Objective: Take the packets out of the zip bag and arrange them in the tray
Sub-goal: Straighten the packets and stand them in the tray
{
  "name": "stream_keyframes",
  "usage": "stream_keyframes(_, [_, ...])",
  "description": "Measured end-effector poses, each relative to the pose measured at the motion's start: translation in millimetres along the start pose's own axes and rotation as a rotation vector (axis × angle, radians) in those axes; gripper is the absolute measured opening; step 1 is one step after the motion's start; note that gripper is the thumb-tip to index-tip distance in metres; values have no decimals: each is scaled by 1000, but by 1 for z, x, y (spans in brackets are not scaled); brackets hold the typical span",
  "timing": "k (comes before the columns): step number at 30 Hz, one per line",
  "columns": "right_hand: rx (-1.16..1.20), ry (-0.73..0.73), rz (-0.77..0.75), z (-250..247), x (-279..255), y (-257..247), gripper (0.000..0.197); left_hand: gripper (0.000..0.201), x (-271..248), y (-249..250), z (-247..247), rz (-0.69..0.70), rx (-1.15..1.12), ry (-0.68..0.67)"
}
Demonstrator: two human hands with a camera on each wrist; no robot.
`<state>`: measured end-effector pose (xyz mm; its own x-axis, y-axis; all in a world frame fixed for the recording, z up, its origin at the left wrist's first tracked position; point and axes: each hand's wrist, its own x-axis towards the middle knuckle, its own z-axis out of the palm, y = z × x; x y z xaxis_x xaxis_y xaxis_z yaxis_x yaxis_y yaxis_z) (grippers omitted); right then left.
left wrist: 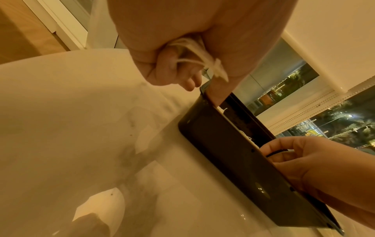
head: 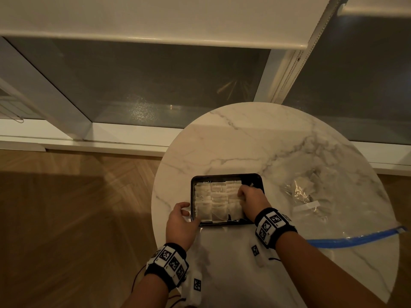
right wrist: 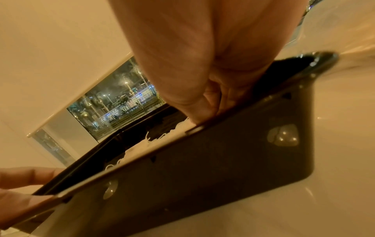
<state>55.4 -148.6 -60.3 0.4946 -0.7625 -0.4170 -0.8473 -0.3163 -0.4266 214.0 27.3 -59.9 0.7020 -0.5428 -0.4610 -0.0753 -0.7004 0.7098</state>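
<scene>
The black tray (head: 259,178) is sitting on the marble table (head: 244,143), its packets (head: 211,202) lying in three overlapping rows. The left hand (head: 181,225) is gripping the tray's near-left corner, thumb over the rim, while the right hand (head: 252,202) is curling onto the right-hand row, fingertips pinching a packet. The zip bag (head: 315,196) is lying to the right, well apart from the tray

One tray (head: 258,177), one zip bag (head: 355,237), perhaps fifteen packets (head: 219,202).
</scene>
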Motion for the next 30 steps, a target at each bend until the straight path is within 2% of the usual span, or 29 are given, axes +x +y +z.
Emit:
stream_keyframes(18, [154,76,50,-3,6,-4,18,50,-1,0,0,9,-24,-13])
stream_keyframes(22, [166,98,62,-5,-2,-3,24,49,-1,0,0,10,-25,-14])
stream_keyframes(25, [163,63,121,1,-9,-4,30,49,-1,0,0,1,-25,-15])
stream_keyframes(30, [172,-4,221,14,-8,-2,63,48,-2,2,0,9,-14,-21])
